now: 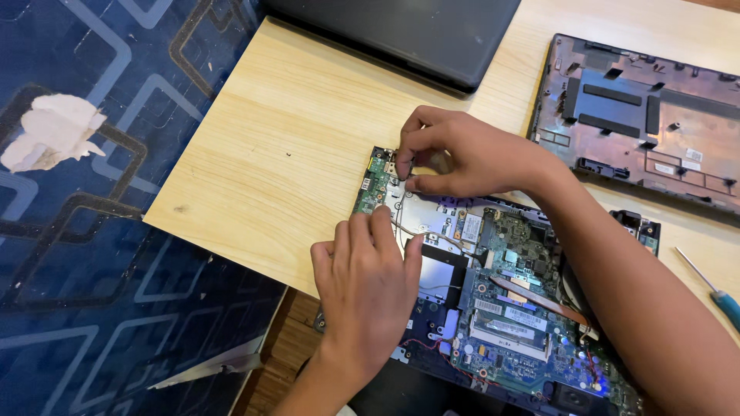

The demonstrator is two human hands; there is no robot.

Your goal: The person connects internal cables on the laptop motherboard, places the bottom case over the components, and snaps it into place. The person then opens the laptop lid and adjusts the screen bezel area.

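An opened laptop base with a green circuit board (515, 306) lies on a light wooden board (293, 154). My left hand (364, 286) rests on the base's near left part, fingers together, pressing down beside a thin cable (432, 235). My right hand (462, 152) reaches over the far left corner, its fingertips pinched on a small metal part by the small green board (375, 182). What sits between the fingertips is too small to make out.
A closed dark laptop (408, 35) lies at the far edge of the board. A removed bottom cover (640, 115) lies at the right. A blue-handled screwdriver (713, 289) rests at the right edge. Blue patterned floor (92, 254) with a white patch (50, 131) fills the left.
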